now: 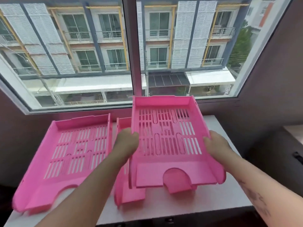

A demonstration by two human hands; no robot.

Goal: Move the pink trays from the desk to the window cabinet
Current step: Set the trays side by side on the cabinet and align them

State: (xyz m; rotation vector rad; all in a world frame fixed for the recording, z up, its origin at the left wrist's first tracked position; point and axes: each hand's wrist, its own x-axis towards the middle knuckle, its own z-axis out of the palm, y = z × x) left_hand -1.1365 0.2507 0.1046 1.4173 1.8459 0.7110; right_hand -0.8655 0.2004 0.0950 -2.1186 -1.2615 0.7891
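Held pink tray [170, 145]: slotted floor, low walls, half-round notch at near edge, tilted, raised above second tray [124, 190] lying on white worktop [213, 199] under window [131, 46]. Third tray [65, 158] flat just beside, to left (same slotted pattern). Both forearms reach forward. Left hand [127, 142] closed on held tray's left wall; right hand [214, 143] closed on right wall.

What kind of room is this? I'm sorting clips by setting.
Probably an upstairs office or study. Pink paper trays lie on a white cabinet top under a wide window, which looks down on a building across the street. Both hands hold another tray.
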